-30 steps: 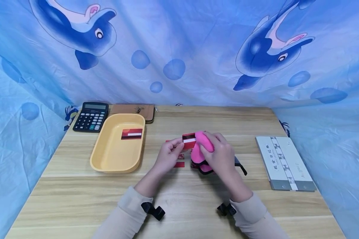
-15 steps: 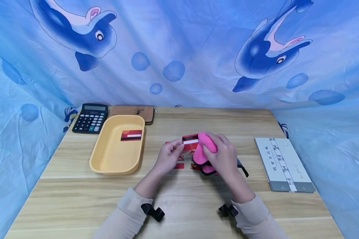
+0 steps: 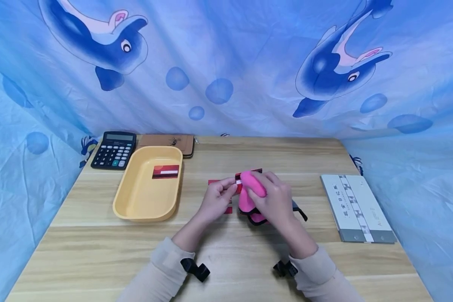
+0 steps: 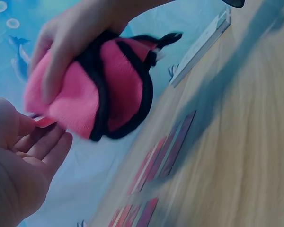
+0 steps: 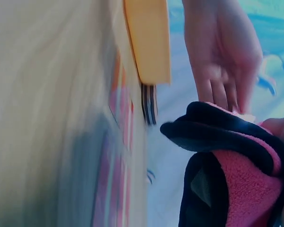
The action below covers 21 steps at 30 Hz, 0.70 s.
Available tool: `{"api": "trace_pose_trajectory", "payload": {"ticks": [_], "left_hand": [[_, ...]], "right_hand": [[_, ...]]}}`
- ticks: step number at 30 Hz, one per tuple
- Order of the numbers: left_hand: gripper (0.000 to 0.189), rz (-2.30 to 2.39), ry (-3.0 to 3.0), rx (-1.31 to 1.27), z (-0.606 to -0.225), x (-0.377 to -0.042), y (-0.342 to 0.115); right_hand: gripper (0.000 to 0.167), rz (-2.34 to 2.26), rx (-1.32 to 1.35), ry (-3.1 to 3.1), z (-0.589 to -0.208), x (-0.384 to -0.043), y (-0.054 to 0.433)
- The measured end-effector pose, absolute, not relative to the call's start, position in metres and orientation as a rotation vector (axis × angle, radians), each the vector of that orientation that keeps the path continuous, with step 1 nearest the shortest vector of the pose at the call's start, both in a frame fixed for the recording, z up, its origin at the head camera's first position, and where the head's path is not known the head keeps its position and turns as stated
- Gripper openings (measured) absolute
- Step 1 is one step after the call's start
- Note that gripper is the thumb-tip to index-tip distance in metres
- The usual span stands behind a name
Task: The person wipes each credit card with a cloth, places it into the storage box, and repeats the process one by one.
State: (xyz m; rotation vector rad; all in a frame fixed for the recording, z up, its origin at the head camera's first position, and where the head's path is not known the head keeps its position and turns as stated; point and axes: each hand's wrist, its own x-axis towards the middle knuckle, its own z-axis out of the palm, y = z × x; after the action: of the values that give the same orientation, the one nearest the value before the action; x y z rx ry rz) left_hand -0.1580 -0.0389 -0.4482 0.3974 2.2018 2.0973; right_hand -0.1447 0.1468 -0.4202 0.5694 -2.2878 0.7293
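My left hand [image 3: 216,200] pinches one end of a red bank-style card [image 3: 238,178] with a dark stripe and a white strip, held above the table. From the other side my right hand [image 3: 274,200] grips a folded pink fleece cloth [image 3: 252,184] with black edging, wrapped over much of the card. In the left wrist view the fold of the cloth [image 4: 125,85] gapes beside the right fingers, and only a sliver of card [image 4: 45,122] shows. Below the hands, several more red cards [image 4: 146,163] lie in rows on the wooden table.
A yellow tray [image 3: 122,197] at the left holds one red card [image 3: 165,171]. Behind it are a black calculator [image 3: 114,150] and a brown wallet [image 3: 162,141]. Grey-white booklets [image 3: 356,207] lie at the right. A blue dolphin curtain [image 3: 264,105] surrounds the table.
The right hand shifts slightly right, then back left with the pink cloth, which now covers more of the card. The left hand keeps its pinch and moves slightly right.
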Motion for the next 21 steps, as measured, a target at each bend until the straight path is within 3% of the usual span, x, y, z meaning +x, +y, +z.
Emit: {"api": "trace_pose_trajectory", "payload": {"ticks": [5, 14, 21], "left_hand": [[0.032, 2.047, 2.251, 0.418, -0.447, -0.155, -0.037], [0.024, 2.118, 2.279, 0.327, -0.436, -0.158, -0.051], [0.029, 2.039, 2.274, 0.435, -0.443, -0.154, -0.045]], "right_hand": [[0.038, 0.743, 0.671, -2.243, -0.420, -0.138, 0.138], [0.041, 0.734, 0.452, -2.268, -0.417, -0.147, 0.147], [0.039, 0.771, 0.698, -2.234, -0.418, -0.140, 0.129]]}}
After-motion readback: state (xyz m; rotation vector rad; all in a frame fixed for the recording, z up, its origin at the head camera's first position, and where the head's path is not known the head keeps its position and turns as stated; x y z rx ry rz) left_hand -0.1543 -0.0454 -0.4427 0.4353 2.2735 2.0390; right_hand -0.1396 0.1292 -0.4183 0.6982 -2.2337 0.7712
